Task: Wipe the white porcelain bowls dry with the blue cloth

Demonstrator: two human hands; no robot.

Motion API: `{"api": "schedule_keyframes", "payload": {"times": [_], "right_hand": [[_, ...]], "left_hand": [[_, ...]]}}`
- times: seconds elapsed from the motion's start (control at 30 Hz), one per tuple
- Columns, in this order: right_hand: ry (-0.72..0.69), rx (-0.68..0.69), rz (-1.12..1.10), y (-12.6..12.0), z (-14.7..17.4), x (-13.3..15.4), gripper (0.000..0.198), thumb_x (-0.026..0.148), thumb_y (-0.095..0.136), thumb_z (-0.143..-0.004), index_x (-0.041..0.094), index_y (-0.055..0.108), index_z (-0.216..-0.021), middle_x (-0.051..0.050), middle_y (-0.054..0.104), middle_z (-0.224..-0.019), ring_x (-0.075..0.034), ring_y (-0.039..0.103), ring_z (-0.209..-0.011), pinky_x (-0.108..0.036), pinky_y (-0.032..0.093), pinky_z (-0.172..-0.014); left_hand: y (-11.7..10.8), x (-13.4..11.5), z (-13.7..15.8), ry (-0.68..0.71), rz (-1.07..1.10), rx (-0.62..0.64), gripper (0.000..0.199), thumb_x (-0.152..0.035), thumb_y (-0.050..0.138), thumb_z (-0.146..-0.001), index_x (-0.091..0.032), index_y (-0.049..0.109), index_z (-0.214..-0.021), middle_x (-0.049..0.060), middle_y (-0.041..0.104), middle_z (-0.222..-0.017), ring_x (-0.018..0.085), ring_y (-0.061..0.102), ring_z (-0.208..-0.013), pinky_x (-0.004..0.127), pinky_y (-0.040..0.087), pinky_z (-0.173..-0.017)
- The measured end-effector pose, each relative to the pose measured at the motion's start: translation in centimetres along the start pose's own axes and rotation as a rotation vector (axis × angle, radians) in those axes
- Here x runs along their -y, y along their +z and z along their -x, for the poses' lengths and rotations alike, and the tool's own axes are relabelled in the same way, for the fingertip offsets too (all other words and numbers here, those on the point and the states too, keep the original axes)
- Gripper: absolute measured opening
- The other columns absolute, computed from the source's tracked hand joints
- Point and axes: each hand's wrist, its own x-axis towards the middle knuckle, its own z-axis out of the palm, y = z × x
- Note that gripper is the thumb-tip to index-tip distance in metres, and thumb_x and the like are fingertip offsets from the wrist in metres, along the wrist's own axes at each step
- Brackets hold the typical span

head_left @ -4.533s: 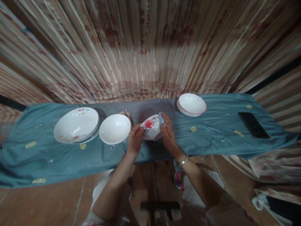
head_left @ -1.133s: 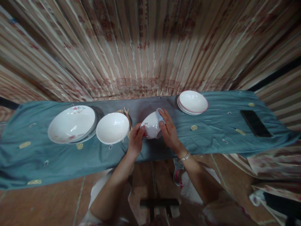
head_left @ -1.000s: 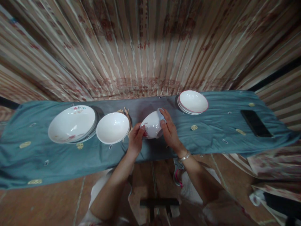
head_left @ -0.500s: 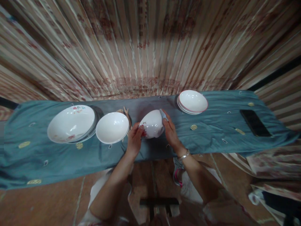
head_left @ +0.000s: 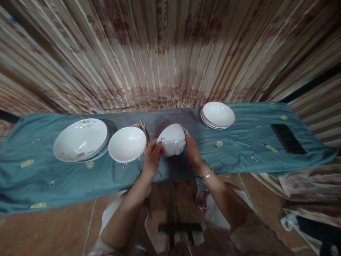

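A white bowl (head_left: 172, 139) with a red flower pattern is tipped on its side above the table, its foot ring turned toward the right. My left hand (head_left: 151, 156) grips its rim on the left, thumb over the red flowers. On the other side my right hand (head_left: 192, 149) presses a small light-blue cloth (head_left: 185, 133) against the bowl near its foot; most of the cloth is hidden behind the bowl and fingers. Just left of my left hand stands a stack of plain white bowls (head_left: 127, 144), with wooden chopsticks (head_left: 144, 131) beside it.
Large flower-patterned white dishes (head_left: 81, 140) are stacked at the left. Red-rimmed white bowls (head_left: 218, 114) form a stack at the back right. A black phone (head_left: 288, 139) lies farther right on the blue-green tablecloth (head_left: 239, 156). Behind the table hangs a patterned curtain (head_left: 170, 64).
My right hand and the cloth have slipped slightly down and behind the bowl's foot, so less cloth shows. The bowl has turned a little, exposing more of its foot ring.
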Motion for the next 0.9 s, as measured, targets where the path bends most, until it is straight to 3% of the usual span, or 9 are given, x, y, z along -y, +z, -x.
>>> {"api": "schedule_keyframes", "payload": {"times": [0.23,0.53,0.7,0.9], "right_hand": [[-0.132,0.050,0.174,-1.4,0.0,0.5,0.051,0.041,0.033,-0.102,0.014,0.062,-0.134,-0.016,0.064,-0.139,-0.023,0.056,-0.135,-0.041,0.040,-0.119],[-0.023,-0.034,-0.020,-0.7,-0.7,0.4,0.058,0.054,0.035,-0.099,0.019,0.057,-0.140,-0.011,0.064,-0.140,-0.024,0.055,-0.135,-0.044,0.040,-0.117],[-0.044,-0.050,-0.026,-1.6,-1.0,1.1,0.059,0.056,0.041,-0.098,0.020,0.056,-0.141,-0.010,0.062,-0.143,-0.022,0.055,-0.134,-0.040,0.038,-0.118],[-0.098,-0.088,0.024,-2.1,-1.3,1.6,0.061,0.058,0.041,-0.097,0.018,0.057,-0.140,-0.012,0.061,-0.143,-0.023,0.055,-0.134,-0.041,0.038,-0.118]], "left_hand": [[-0.2,0.3,-0.1,0.015,0.043,0.021,0.036,-0.053,0.074,-0.075,-0.019,0.069,-0.082,-0.002,0.060,-0.070,0.010,0.051,-0.064,0.022,0.041,-0.060],[-0.3,0.1,0.1,0.024,-0.011,0.047,0.034,-0.053,0.072,-0.076,-0.019,0.070,-0.083,-0.001,0.061,-0.070,0.011,0.050,-0.064,0.023,0.042,-0.060],[-0.2,-0.2,0.1,0.022,-0.068,0.072,0.030,-0.048,0.073,-0.076,-0.019,0.072,-0.080,-0.001,0.060,-0.065,0.011,0.049,-0.061,0.025,0.042,-0.060],[-0.1,0.0,0.1,0.009,-0.085,0.138,0.028,-0.047,0.071,-0.076,-0.019,0.069,-0.073,0.000,0.060,-0.068,0.015,0.054,-0.071,0.027,0.044,-0.070]]}}
